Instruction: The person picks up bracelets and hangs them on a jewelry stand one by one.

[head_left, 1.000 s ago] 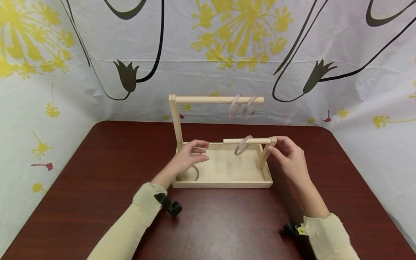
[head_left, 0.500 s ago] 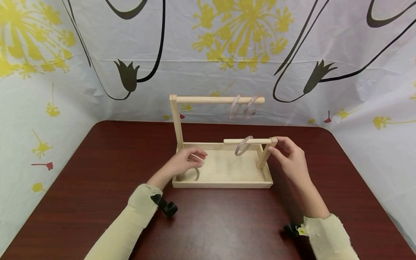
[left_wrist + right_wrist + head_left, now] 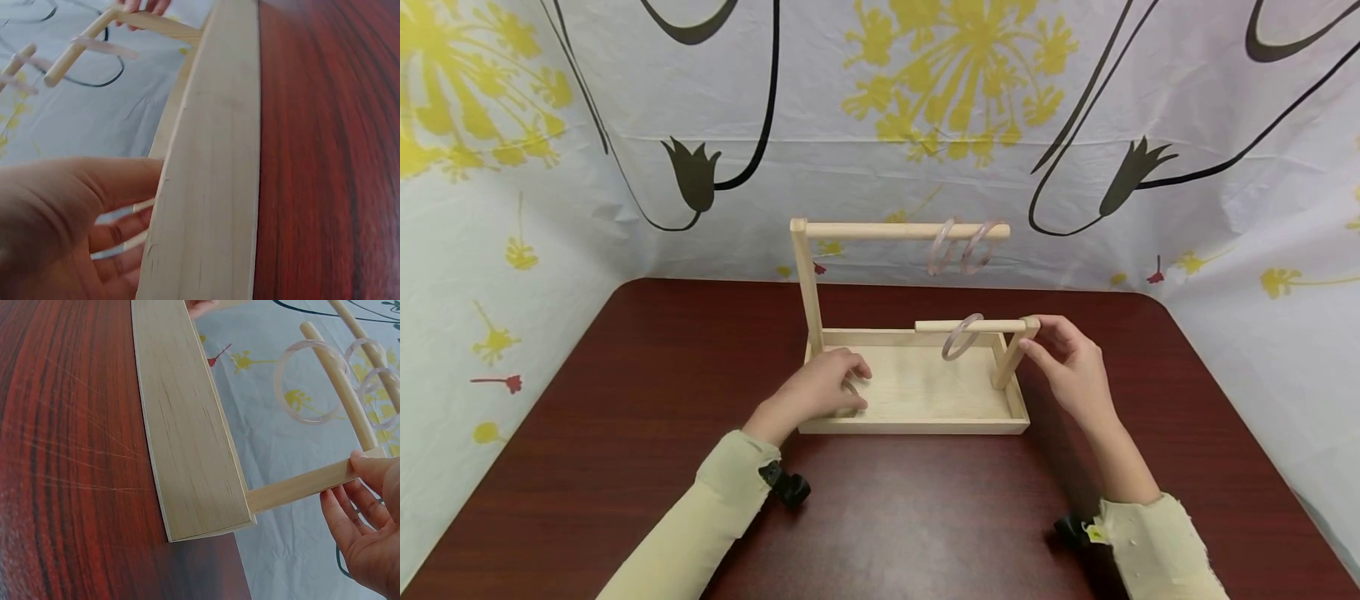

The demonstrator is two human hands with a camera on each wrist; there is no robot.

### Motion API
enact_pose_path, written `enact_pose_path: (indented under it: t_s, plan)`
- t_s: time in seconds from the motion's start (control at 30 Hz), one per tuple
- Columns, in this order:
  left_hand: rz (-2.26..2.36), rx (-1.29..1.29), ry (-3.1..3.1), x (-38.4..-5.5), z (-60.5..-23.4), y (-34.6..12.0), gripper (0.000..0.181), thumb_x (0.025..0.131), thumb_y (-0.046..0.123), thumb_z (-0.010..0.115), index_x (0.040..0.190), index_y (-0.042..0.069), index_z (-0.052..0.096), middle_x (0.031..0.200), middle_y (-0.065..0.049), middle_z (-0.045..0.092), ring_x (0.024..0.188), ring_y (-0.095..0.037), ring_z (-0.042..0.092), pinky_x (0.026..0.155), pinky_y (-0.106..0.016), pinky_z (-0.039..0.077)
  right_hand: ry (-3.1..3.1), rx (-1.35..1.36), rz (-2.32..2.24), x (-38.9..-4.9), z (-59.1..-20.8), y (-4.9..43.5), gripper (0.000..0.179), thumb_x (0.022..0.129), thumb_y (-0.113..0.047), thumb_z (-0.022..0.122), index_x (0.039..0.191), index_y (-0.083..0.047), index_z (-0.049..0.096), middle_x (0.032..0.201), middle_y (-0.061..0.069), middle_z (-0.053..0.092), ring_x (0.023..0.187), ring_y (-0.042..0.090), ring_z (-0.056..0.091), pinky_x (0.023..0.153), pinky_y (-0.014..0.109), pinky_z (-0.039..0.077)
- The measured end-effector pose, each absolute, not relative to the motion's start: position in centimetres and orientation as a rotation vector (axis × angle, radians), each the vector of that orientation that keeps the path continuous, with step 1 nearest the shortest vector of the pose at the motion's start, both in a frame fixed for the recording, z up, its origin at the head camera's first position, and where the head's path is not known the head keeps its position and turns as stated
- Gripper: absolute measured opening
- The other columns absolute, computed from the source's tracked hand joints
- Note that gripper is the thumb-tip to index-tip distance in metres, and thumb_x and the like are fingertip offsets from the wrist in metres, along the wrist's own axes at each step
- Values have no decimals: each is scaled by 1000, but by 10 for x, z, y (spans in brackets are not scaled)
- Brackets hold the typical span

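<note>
My left hand [image 3: 816, 385] reaches into the left end of a shallow wooden tray [image 3: 917, 427], thumb and fingers apart. Between them shows a bit of a bangle [image 3: 849, 387] lying in the tray, mostly hidden by the hand. In the left wrist view the tray's side wall [image 3: 206, 137] covers the thumb tip. My right hand [image 3: 1075, 367] grips the top of the short wooden post [image 3: 1011, 362] at the tray's right end, thumb on one side and fingers on the other. From that post a short bar [image 3: 1000, 325] runs left, with one translucent pinkish bangle [image 3: 279, 387] hanging on it.
At the tray's left end a taller post [image 3: 807, 283] carries a long bar [image 3: 872, 231] reaching right. Two pale pink bangles hang near its free end. The dark red table [image 3: 895, 517] lies below, with a patterned white cloth [image 3: 865, 167] behind.
The left hand has lowered into the tray, moving down over the lying bangle, its fingers curving more. The right hand has stayed on the post, and the hanging bangles have not moved.
</note>
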State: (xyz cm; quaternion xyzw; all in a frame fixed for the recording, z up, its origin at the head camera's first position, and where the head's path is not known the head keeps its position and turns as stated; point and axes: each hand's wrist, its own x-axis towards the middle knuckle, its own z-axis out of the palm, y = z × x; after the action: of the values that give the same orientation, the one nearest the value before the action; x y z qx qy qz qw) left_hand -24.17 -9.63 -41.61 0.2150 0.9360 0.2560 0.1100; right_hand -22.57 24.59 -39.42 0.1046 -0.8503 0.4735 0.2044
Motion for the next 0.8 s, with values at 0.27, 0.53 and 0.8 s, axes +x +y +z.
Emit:
enact_pose_path:
  t_s: [0.27,0.53,0.8]
  plan:
    - [142,567,2952,-232,-408,-93,47,75,51,83,99,15,67,101,-2,61,95,-22,62,77,-40,57,-2376,281,1329,-226,-394,246,29,92,-6,71,119,-1,65,99,-31,60,95,-15,59,83,4,45]
    - [17,566,2923,-233,-405,-87,50,76,53,82,100,13,67,101,-5,62,90,-24,63,70,-43,58,-2371,275,1343,-225,-393,245,28,91,-6,71,119,-1,66,98,-30,61,93,-14,59,81,4,45]
    - [164,634,2918,-233,-409,-85,42,78,42,83,105,15,66,107,-4,61,100,-27,61,87,-40,55,-2377,269,1331,-226,-394,245,28,92,-6,70,119,1,65,98,-33,60,94,-15,58,82,4,44]
